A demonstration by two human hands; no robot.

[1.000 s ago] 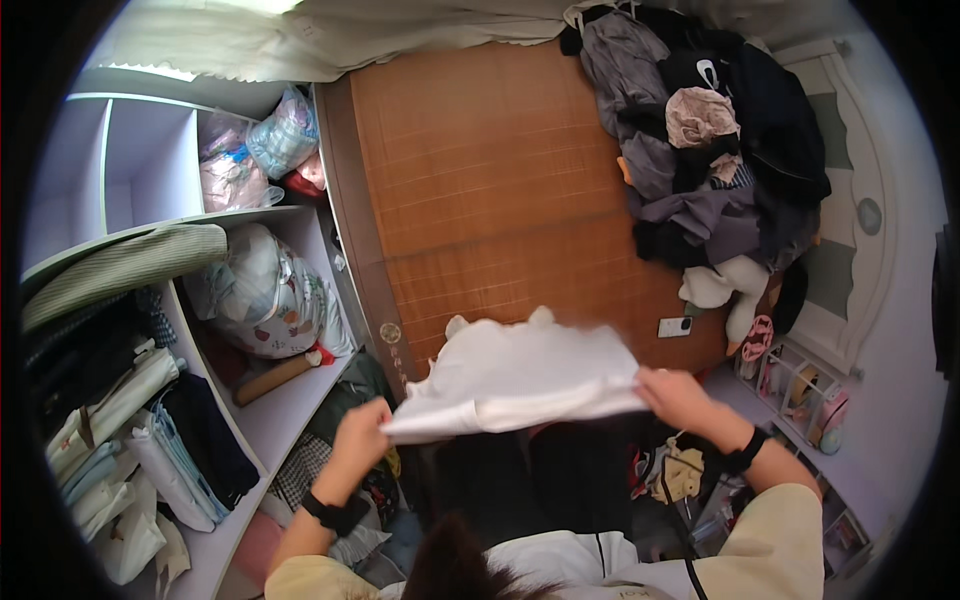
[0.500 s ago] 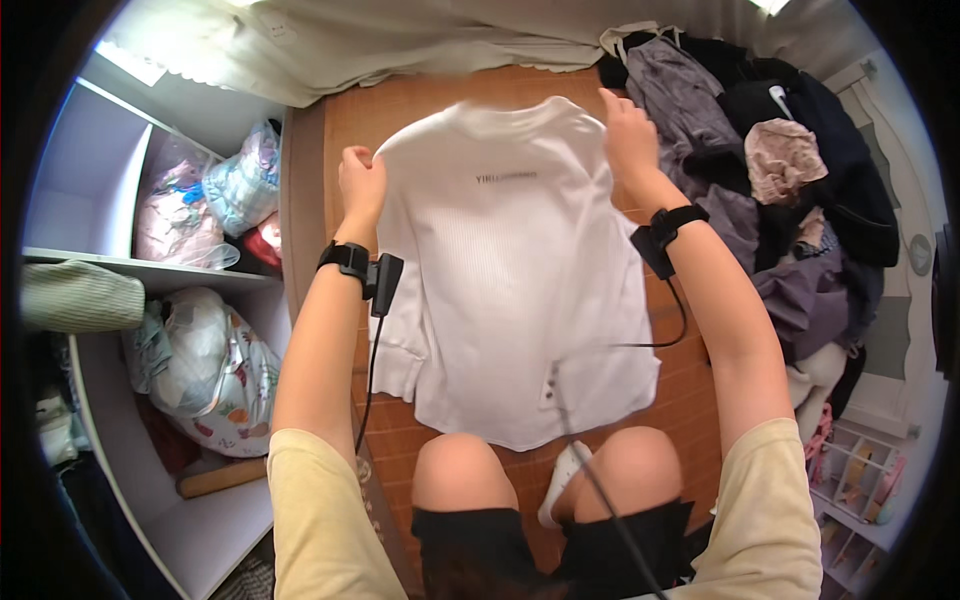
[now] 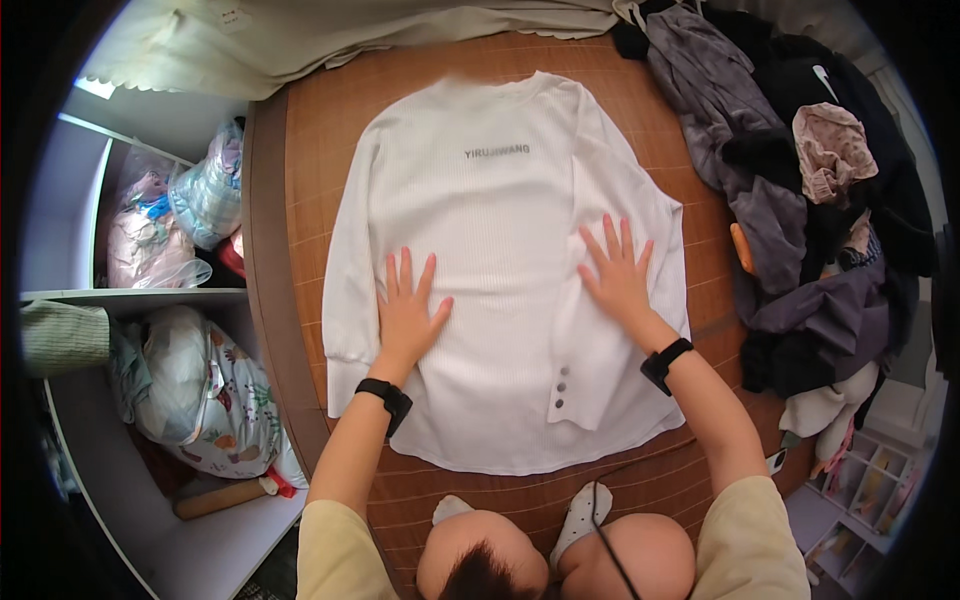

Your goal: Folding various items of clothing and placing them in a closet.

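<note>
From my end, L hand (image 3: 407, 318) & R hand (image 3: 622, 286) rest w/ fingers (image 3: 406, 272) spread wide on the white shirt (image 3: 490, 240), laid out on the brown mat (image 3: 312, 200) — I'd sweep outward lightly, so the buttoned cuff (image 3: 580, 398) doesn't bunch.

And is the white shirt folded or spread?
Spread: the white shirt lies flat from collar to hem, one sleeve over its body.
</note>
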